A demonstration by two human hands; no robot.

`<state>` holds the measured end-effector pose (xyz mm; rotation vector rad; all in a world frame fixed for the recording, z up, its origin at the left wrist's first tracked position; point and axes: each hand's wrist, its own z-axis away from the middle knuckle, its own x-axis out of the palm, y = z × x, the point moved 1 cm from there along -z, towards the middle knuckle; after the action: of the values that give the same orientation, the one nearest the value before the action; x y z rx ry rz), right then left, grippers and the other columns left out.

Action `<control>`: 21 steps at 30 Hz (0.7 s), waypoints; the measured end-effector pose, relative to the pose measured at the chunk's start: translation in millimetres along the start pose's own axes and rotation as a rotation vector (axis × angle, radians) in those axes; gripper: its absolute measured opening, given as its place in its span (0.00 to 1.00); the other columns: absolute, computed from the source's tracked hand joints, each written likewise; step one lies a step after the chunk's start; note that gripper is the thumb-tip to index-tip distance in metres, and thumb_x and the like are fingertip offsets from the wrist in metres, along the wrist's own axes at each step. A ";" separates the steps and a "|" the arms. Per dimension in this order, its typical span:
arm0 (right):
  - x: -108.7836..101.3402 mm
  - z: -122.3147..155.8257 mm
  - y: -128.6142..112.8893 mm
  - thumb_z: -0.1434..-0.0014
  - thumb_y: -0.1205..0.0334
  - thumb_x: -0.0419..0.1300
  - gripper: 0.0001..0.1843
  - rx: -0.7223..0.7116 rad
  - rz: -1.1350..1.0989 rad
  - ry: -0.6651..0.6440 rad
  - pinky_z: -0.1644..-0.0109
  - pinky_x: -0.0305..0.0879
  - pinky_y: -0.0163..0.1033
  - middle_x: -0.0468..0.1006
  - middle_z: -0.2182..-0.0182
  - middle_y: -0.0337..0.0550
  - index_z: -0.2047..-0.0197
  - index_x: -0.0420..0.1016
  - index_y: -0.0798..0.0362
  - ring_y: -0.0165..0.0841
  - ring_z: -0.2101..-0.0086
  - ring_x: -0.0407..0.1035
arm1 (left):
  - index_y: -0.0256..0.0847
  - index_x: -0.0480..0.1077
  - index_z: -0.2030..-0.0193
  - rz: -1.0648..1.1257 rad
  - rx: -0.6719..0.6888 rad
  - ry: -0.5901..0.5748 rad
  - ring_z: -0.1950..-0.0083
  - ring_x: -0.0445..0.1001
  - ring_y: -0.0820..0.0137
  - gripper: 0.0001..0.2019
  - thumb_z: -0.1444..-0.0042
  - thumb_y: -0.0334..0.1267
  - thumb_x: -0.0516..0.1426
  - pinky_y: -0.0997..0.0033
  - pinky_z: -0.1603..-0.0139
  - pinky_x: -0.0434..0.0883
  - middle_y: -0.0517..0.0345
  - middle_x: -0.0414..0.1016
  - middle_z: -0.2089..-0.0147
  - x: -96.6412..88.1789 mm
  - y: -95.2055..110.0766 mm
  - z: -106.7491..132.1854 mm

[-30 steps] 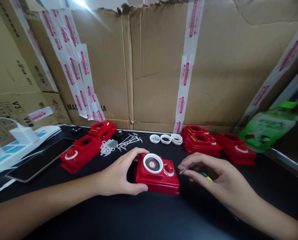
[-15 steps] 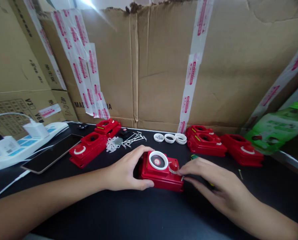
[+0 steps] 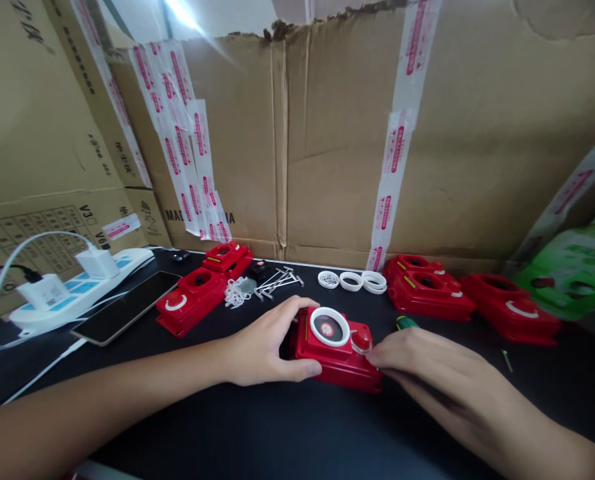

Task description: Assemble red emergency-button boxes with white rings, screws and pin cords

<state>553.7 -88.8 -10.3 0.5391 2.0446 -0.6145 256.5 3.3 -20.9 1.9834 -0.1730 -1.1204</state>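
A red plastic housing (image 3: 344, 372) with a white ring (image 3: 330, 326) around a dark round insert and a small red dome (image 3: 361, 339) sits on the black table in front of me. My left hand (image 3: 272, 350) grips its left end, thumb on the near side and fingers behind. At the right end, my right hand (image 3: 427, 370) has its fingertips pinched together by the corner beside the dome; whatever they hold is hidden. A green handle end (image 3: 406, 323), perhaps a screwdriver's, shows just beyond that hand; I cannot tell if it is held.
More red housings (image 3: 187, 300) stand at left and right (image 3: 510, 310). Several white rings (image 3: 351, 281), metal T-shaped pieces (image 3: 280, 281) and white loops (image 3: 237, 292) lie behind. A screw (image 3: 507, 361) lies right. Phone (image 3: 127, 310), power strip (image 3: 82, 293), green bottle (image 3: 572, 270) and cardboard wall (image 3: 337, 147) surround.
The whole view has shifted, so everything appears farther right. My right fingertips have closed in at the housing's corner, covering a small metal piece that showed there. The left hand keeps its grip.
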 end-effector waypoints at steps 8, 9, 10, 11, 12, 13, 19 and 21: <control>-1.9 -3.9 -3.4 0.29 0.73 0.59 0.20 -0.036 0.039 0.026 0.47 0.79 0.43 0.84 0.50 0.45 0.38 0.73 0.46 0.37 0.51 0.80 | 0.45 0.59 0.30 -0.012 -0.008 0.004 0.33 0.72 0.49 0.40 0.43 0.50 0.71 0.45 0.30 0.69 0.44 0.71 0.32 0.3 -0.4 0.5; -2.6 -5.0 -4.4 0.29 0.72 0.59 0.19 -0.030 0.039 0.027 0.47 0.79 0.42 0.84 0.50 0.45 0.39 0.74 0.46 0.37 0.51 0.80 | 0.45 0.59 0.30 -0.012 -0.010 0.002 0.33 0.72 0.49 0.40 0.44 0.50 0.71 0.45 0.30 0.69 0.44 0.70 0.32 0.3 -0.4 0.6; -3.7 -6.4 -5.5 0.29 0.72 0.59 0.19 -0.025 0.039 0.032 0.47 0.80 0.42 0.85 0.50 0.45 0.40 0.74 0.46 0.37 0.51 0.80 | 0.45 0.58 0.29 -0.013 -0.015 0.000 0.33 0.72 0.49 0.41 0.44 0.50 0.71 0.45 0.29 0.69 0.44 0.70 0.32 0.3 -0.3 0.8; -5.2 -7.7 -6.7 0.29 0.72 0.60 0.18 -0.020 0.039 0.037 0.47 0.80 0.42 0.85 0.51 0.45 0.40 0.74 0.46 0.37 0.51 0.80 | 0.45 0.58 0.29 -0.014 -0.021 -0.003 0.33 0.72 0.49 0.41 0.44 0.50 0.71 0.44 0.29 0.69 0.44 0.70 0.32 0.5 -0.4 0.9; -7.3 -9.0 -8.0 0.29 0.72 0.60 0.17 -0.019 0.036 0.045 0.48 0.80 0.41 0.85 0.51 0.44 0.41 0.75 0.46 0.36 0.52 0.80 | 0.45 0.58 0.29 -0.014 -0.025 -0.006 0.32 0.72 0.49 0.41 0.44 0.50 0.71 0.44 0.29 0.69 0.44 0.70 0.32 0.6 -0.5 0.9; -10.0 -10.0 -9.1 0.29 0.72 0.59 0.17 -0.019 0.032 0.052 0.48 0.80 0.41 0.85 0.51 0.44 0.41 0.75 0.46 0.36 0.52 0.80 | 0.44 0.58 0.29 -0.014 -0.025 -0.009 0.32 0.72 0.49 0.41 0.44 0.50 0.71 0.44 0.29 0.69 0.44 0.70 0.32 0.8 -0.6 0.9; -35.9 -6.6 -4.7 0.27 0.66 0.56 0.11 0.098 0.162 0.102 0.56 0.79 0.41 0.85 0.56 0.45 0.46 0.76 0.46 0.38 0.57 0.82 | 0.45 0.57 0.29 -0.031 -0.007 -0.019 0.32 0.72 0.49 0.40 0.42 0.50 0.70 0.45 0.29 0.69 0.45 0.70 0.31 0.7 -1.7 0.0; -41.0 -1.8 2.8 0.26 0.57 0.56 0.10 0.214 0.279 0.049 0.59 0.80 0.44 0.85 0.56 0.46 0.48 0.77 0.47 0.40 0.59 0.83 | 0.46 0.57 0.30 -0.034 -0.012 -0.019 0.32 0.72 0.49 0.40 0.43 0.50 0.70 0.46 0.29 0.69 0.45 0.70 0.32 0.6 -2.1 -0.2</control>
<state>574.5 -91.1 25.2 0.9547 1.9131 -0.6589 256.5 4.5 -22.8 1.9729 -0.1426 -1.1597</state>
